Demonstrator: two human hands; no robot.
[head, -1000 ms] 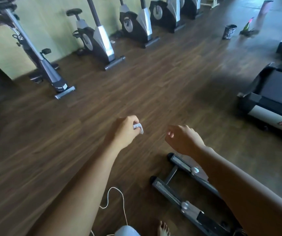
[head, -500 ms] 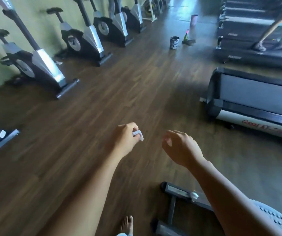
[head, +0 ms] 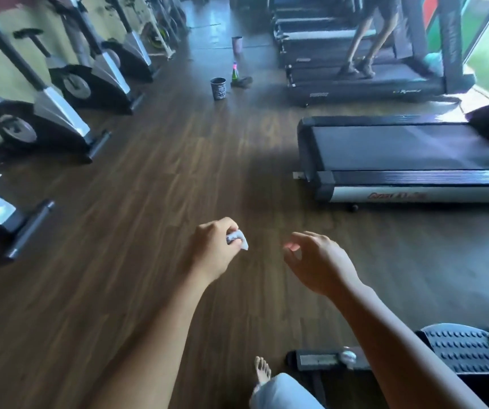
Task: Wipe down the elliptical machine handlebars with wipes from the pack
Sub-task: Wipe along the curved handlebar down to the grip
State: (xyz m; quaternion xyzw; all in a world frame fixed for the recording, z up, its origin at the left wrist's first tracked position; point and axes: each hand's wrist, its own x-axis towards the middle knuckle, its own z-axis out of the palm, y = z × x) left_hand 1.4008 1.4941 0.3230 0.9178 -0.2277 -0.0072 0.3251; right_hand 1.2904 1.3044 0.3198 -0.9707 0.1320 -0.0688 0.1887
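Observation:
My left hand (head: 213,249) is closed around a small crumpled white wipe (head: 237,240), held out over the wooden floor. Beside it, a little to the right, my right hand (head: 315,261) hangs with loosely curled fingers and nothing in it. At the bottom right lie the elliptical machine's base rail (head: 323,360) and a studded foot pedal (head: 467,348). The handlebars and the wipe pack are out of view.
Exercise bikes (head: 60,113) line the left wall. A treadmill (head: 399,160) lies to the right, and a person walks on another treadmill (head: 364,81) behind it. A dark cup (head: 218,88) and a bottle (head: 234,72) stand on the floor ahead. My bare foot (head: 262,370) shows below.
The view has swung right and up: the bikes slid left, the treadmills came into view, and the elliptical base moved to the bottom right. Both hands keep their pose, the wipe still held.

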